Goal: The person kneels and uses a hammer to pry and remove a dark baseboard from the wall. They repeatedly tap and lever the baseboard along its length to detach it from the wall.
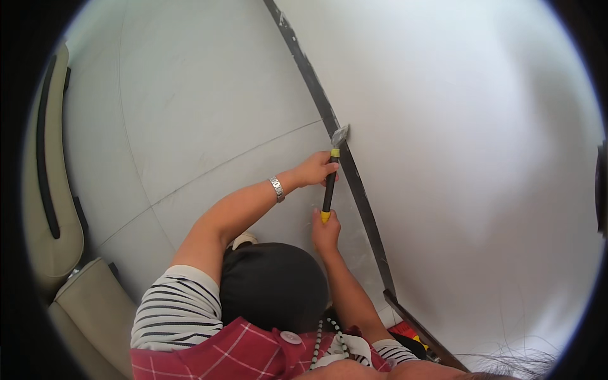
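A long-handled scraper [330, 180] with a black handle and yellow bands slants up from me, its metal blade against the top of the dark baseboard [365, 202], where the white wall [456, 145] begins. My left hand [316, 170], with a metal watch on the wrist, is closed round the upper handle just below the blade. Lower down, my right hand [325, 233] grips the handle's yellow end. Pale smears and chips mark the far part of the baseboard. The fingers of my right hand are partly hidden.
Grey floor tiles [209, 107] run along the baseboard. Beige padded seats [63, 221] stand at the left rim. At the lower right, a red and yellow item [405, 330] lies beside a dark edge [430, 345]. A dark object [601, 190] shows at the right rim.
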A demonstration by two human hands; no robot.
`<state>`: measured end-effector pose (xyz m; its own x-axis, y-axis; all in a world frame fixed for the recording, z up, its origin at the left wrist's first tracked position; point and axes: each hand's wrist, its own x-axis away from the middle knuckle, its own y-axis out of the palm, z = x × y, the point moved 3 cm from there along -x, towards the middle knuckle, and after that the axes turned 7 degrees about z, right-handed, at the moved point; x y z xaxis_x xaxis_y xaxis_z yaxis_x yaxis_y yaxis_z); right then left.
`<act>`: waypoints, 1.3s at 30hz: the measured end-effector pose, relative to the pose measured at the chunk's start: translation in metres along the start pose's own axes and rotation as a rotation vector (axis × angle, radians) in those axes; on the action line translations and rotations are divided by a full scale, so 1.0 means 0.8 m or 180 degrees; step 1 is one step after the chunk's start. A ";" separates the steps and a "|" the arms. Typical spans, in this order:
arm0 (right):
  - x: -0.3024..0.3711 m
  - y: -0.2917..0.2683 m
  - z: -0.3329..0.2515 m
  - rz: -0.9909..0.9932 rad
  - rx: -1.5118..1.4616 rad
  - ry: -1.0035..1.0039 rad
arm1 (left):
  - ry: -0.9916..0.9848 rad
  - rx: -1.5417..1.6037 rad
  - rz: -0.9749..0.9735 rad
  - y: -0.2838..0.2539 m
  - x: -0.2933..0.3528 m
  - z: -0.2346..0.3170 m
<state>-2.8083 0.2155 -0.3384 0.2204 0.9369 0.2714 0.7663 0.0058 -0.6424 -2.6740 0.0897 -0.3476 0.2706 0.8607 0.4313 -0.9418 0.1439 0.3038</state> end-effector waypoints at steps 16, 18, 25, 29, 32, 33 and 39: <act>0.019 0.015 -0.006 0.0099 -0.0023 0.0259 | 0.0008 -0.0092 -0.0342 -0.004 -0.002 -0.030; 0.027 0.007 0.002 0.0148 0.0063 0.0213 | 0.0090 -0.0042 -0.0331 -0.004 -0.004 -0.018; -0.013 0.029 -0.037 0.0048 -0.0115 0.0036 | 0.0022 0.0191 -0.0021 -0.037 -0.024 0.005; 0.013 0.014 -0.011 0.0116 0.0188 0.0077 | 0.0078 -0.0058 -0.0339 -0.018 -0.010 -0.022; 0.009 0.003 -0.020 0.0144 0.0109 -0.0203 | 0.0113 -0.0023 -0.0365 -0.012 -0.011 -0.003; 0.021 -0.002 -0.019 0.0174 0.0084 -0.0251 | 0.0047 0.0045 -0.0361 -0.004 0.001 -0.001; -0.043 0.041 -0.073 -0.0058 -0.0296 -0.0042 | 0.0158 0.0356 0.0197 -0.070 -0.028 0.053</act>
<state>-2.7557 0.1630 -0.3269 0.1985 0.9415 0.2725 0.8230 -0.0091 -0.5680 -2.6194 0.0416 -0.3386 0.2000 0.8897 0.4104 -0.9275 0.0369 0.3719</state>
